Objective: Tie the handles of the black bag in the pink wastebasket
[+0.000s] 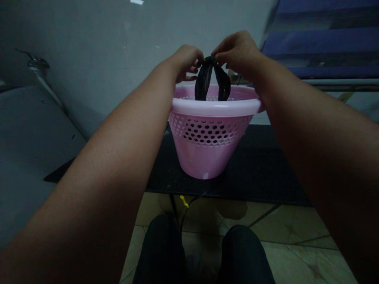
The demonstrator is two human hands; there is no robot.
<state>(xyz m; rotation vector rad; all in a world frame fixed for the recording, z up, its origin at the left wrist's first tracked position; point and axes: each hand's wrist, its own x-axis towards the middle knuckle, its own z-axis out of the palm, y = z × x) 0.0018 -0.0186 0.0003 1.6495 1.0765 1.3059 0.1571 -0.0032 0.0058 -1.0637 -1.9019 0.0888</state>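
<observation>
Black, dull cloth-like material forms a loop [201, 83] that hangs between the two hands, its gathered top pinched level with the fingertips. The left hand [187, 59] grips this top from its left side with thumb and forefinger, the other fingers loosely curled just beneath; the right hand [238, 46] nips the same spot from the opposite side, thumb and fingertips drawn together. The loop's long axis runs close to vertical: from the pinched top, two dark strands bow apart and point downward below the hands, one nearer the left hand, one nearer the right, and their lower ends are hidden behind the front rim of a pink basket [204, 157]. That basket stands upright directly under both hands, mouth facing up, tapering to its base, with a band of holes below the rim. It rests on a black bench [260, 169]. Well below the hands, a yellow piece [184, 201] sits on a thin dark cord. Beyond the right hand, to its right, is a purple banded surface [319, 41]; well to the left of the left hand is a grey panel [29, 138].
</observation>
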